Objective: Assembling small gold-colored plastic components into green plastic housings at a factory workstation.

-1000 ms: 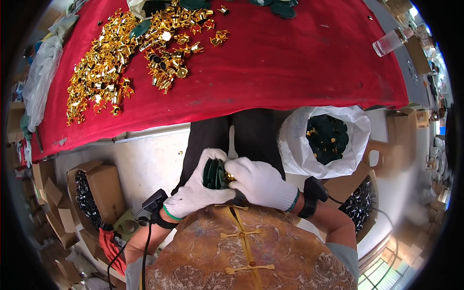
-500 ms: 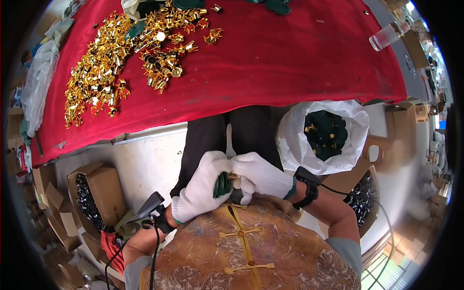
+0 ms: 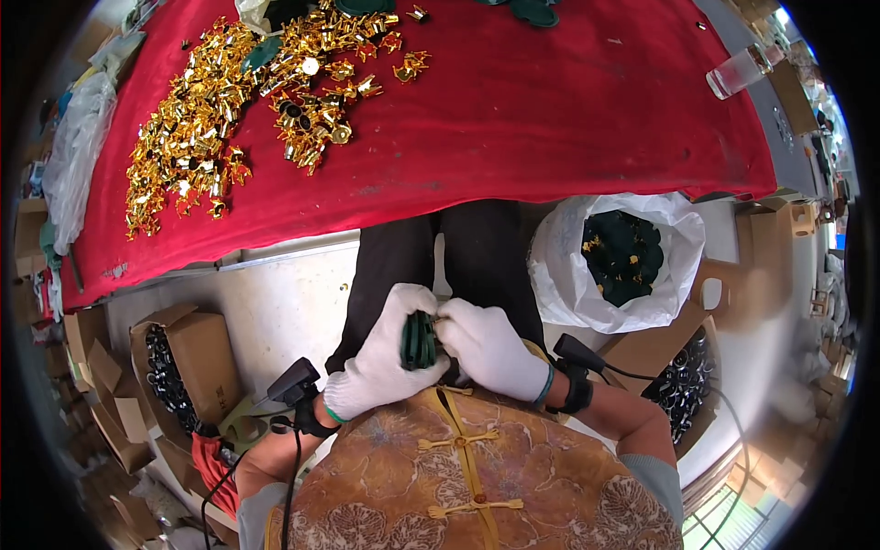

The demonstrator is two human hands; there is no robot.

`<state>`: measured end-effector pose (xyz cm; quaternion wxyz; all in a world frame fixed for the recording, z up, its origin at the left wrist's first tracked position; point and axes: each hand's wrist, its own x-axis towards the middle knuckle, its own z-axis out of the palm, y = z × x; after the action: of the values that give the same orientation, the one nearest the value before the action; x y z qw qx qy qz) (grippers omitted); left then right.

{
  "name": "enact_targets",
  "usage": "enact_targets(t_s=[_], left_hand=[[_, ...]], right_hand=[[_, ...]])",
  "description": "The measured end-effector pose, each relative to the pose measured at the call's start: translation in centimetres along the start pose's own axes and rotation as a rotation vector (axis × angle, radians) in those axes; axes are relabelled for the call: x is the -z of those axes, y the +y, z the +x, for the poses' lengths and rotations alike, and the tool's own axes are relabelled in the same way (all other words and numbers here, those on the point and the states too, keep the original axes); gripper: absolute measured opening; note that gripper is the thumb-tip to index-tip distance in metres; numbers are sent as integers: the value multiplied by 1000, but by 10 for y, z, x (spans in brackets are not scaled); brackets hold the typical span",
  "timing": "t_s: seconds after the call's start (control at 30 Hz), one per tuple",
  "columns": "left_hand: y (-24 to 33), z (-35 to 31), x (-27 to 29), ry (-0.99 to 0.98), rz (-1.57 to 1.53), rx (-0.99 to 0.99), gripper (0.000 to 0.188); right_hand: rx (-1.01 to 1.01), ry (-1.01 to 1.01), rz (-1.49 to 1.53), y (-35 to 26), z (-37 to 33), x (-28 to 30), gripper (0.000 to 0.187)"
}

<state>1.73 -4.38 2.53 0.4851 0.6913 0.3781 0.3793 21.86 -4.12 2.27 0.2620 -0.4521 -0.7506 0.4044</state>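
Nearest the camera, the person's patterned brown garment with yellow frog fastenings (image 3: 458,477) fills the lower field. Just above it, the left hand in a white knit glove (image 3: 385,353) is wrapped around a small stack of dark green flat pieces (image 3: 419,341), grasping it from the left; the right hand in a white knit glove (image 3: 490,346) closes on the same stack from the right, its fingertips pressed to the stack's edge. The stack sits in the lap, between the two palms, over dark trousers (image 3: 449,257). Each wrist carries a black strapped device with a cable (image 3: 573,376).

Containers — to the right of the knees, a white plastic bag (image 3: 559,275) stands open and holds a heap of dark green pieces with a few gold specks (image 3: 623,257). Beyond the right forearm, an open cardboard box of black ring-shaped parts (image 3: 683,380) is partly hidden. To the left, on the pale floor, an open brown cardboard box (image 3: 197,353) holds similar black round parts along its left side.

Surface — farther off, a table covered in red cloth (image 3: 550,119) spans the upper field. On its left part lies a wide scatter of small shiny gold metal fittings (image 3: 202,128), some mixed with green pieces. Near the far right edge lies a clear plastic bottle (image 3: 738,73). A clear plastic bag (image 3: 78,156) hangs at the table's left end.
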Motion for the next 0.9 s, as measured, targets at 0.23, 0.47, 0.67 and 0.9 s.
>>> enact_targets(t_s=[0.23, 0.47, 0.67, 0.9], left_hand=[[-7, -6, 2, -22, -19, 50, 70], [15, 2, 11, -76, -613, 542, 73], [5, -6, 3, -48, -343, 285, 65], [-8, 2, 1, -85, 229, -138, 59]], right_hand=[[-824, -451, 992, 1, 14, 27, 31], [34, -223, -247, 2, -5, 7, 45], [-116, -66, 232, 2, -4, -1, 20], [-755, -500, 971, 27, 10, 17, 23]])
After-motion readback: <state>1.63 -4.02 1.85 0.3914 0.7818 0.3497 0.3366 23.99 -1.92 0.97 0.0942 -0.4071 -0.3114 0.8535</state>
